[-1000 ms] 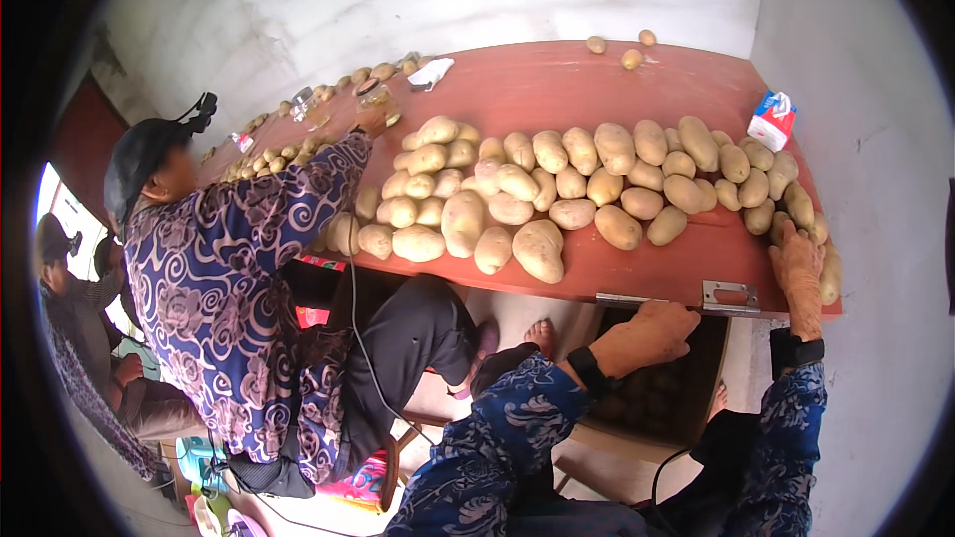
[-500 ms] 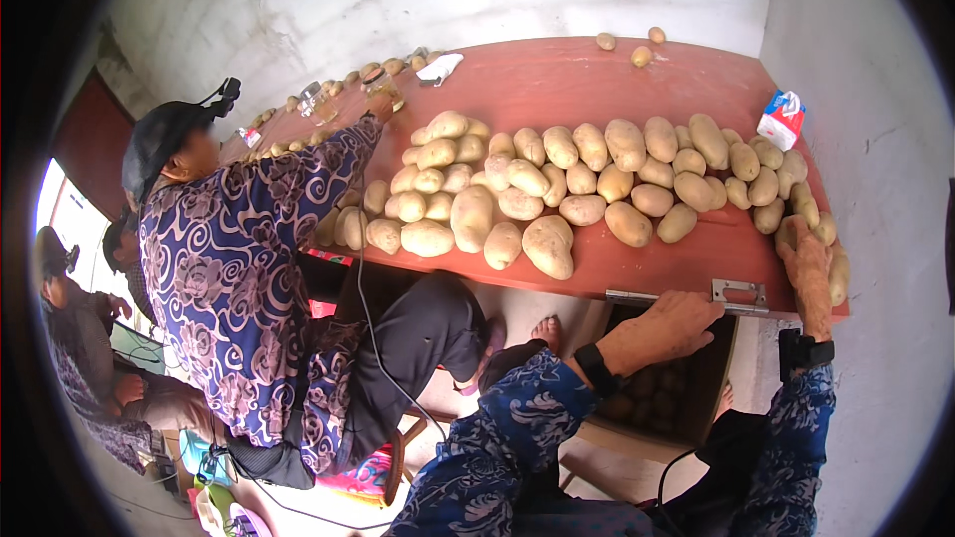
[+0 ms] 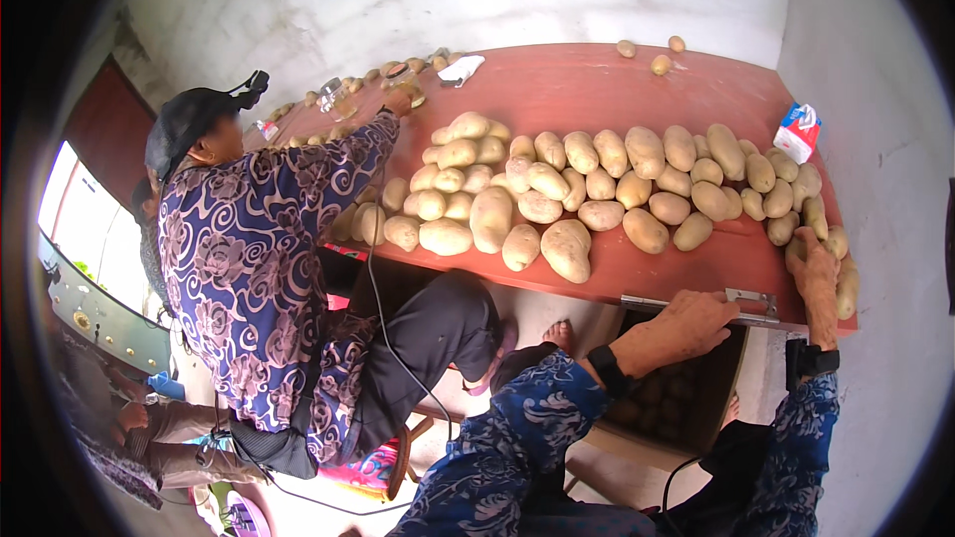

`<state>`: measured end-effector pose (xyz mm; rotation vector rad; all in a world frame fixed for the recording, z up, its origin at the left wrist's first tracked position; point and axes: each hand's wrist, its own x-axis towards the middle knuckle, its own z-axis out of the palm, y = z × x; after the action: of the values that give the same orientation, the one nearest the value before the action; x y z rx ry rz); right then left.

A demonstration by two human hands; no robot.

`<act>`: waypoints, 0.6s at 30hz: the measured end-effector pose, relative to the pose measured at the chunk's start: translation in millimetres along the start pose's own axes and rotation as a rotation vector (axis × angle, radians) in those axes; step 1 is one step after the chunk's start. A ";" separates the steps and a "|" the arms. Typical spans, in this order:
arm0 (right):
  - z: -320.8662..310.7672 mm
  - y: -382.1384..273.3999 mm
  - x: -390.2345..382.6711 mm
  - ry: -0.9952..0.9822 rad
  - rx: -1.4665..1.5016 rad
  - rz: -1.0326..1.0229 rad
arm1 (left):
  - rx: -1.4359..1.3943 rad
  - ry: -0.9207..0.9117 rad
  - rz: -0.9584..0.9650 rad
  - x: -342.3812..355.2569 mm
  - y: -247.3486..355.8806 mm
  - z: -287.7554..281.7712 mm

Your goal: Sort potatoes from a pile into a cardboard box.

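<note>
My right hand is at the right end of the red table, its fingers bent round a potato that it partly hides. More potatoes lie against that hand along the table's right edge. My left hand is at the front edge, by a metal hinge; its fingers stretch loosely to the right and nothing shows in them. Beyond my hands, rows of pale potatoes spread over the tabletop, heaped toward the left.
Below the table edge, an open box holds potatoes in shadow. To my left a person in a patterned shirt reaches toward a glass jar. A tissue pack stands near the right wall. A dark cable hangs beside that person.
The whole view has shifted, so the table sits slightly lower and farther right. My right hand stays among the end potatoes, and my left hand remains at the front edge.
</note>
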<state>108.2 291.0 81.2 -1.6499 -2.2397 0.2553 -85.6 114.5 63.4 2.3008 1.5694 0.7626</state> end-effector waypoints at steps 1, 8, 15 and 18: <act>0.4 1.2 0.3 0.009 0.025 -0.005 | -0.015 0.017 -0.009 0.6 -0.4 0.2; 11.2 12.6 5.6 0.079 0.178 -0.098 | -0.027 0.052 0.031 3.8 -1.2 -2.5; 10.8 8.5 8.6 0.114 0.229 -0.057 | -0.034 0.040 0.032 5.5 -8.8 -6.4; 9.8 0.8 6.3 0.163 0.236 -0.082 | -0.057 0.047 0.047 6.5 -13.1 -8.6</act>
<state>103.6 297.7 72.9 -1.4019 -2.0625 0.3378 -98.8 124.9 66.0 2.3023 1.4982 0.8669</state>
